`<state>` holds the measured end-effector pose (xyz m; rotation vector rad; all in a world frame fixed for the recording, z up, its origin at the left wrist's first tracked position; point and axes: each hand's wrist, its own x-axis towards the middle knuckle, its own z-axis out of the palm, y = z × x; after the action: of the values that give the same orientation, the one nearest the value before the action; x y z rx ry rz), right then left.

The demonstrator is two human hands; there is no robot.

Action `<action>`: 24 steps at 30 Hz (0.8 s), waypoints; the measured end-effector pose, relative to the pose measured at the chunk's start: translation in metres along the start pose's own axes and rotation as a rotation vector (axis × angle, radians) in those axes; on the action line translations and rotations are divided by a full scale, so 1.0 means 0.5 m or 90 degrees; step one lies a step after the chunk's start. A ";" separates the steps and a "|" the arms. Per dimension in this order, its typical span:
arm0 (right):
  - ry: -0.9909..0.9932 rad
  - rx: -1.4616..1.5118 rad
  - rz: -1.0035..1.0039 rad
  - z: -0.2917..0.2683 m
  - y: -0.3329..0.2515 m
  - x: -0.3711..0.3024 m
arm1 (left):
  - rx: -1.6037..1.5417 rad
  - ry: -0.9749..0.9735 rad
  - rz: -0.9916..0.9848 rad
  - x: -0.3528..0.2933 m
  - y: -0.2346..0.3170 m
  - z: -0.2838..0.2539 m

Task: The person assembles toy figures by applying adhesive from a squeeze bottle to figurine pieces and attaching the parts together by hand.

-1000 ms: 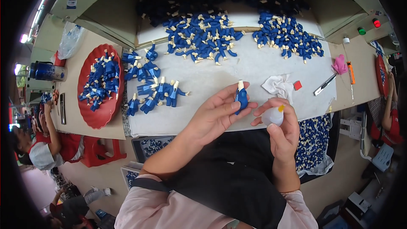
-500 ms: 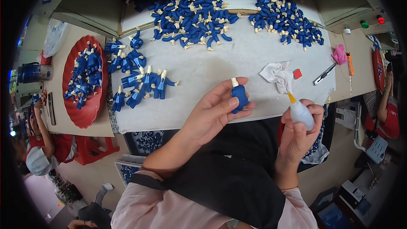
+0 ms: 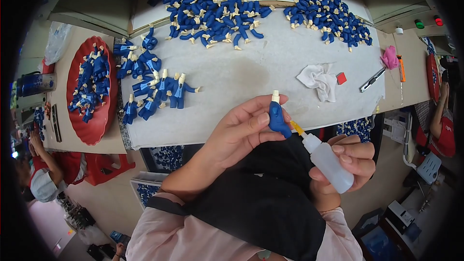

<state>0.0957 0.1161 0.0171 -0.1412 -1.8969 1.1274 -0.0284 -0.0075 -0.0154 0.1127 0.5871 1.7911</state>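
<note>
Between the thumb and fingers of my left hand (image 3: 244, 128) is a small blue figurine body (image 3: 277, 119) with a cream neck, held upright over the table's front edge. My right hand (image 3: 350, 159) grips a translucent white squeeze bottle (image 3: 329, 163). Its yellow nozzle (image 3: 297, 127) slants up to the right side of the figurine body, at or very near the surface; contact cannot be made out. A crumpled white cloth (image 3: 319, 81) and a small red block (image 3: 341, 78) lie on the white-covered table (image 3: 212, 111) beyond my hands.
Assembled blue figurine bodies (image 3: 159, 89) cluster at left beside a red scalloped tray (image 3: 110, 111) of more. Piles of small blue arms (image 3: 217, 17) lie at the back, with another pile (image 3: 333, 21) at right. A utility knife (image 3: 372, 80) rests near the right edge. People work at both sides.
The bottle has moved left and turned, bringing its nozzle from beside the cloth to the figurine body. My left hand has turned the body slightly, showing another side.
</note>
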 end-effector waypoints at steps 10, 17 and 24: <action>-0.097 -0.004 -0.043 0.003 0.004 0.001 | 0.005 0.005 -0.018 -0.003 -0.003 0.002; -0.117 -0.017 -0.029 0.002 0.000 0.003 | 0.005 0.015 -0.008 -0.003 -0.005 0.004; -0.098 -0.004 -0.034 0.004 0.003 -0.001 | 0.020 0.011 0.002 -0.003 -0.006 0.001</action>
<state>0.0941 0.1153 0.0152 -0.0068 -2.0285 1.1236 -0.0253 -0.0080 -0.0158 0.1195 0.6285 1.7871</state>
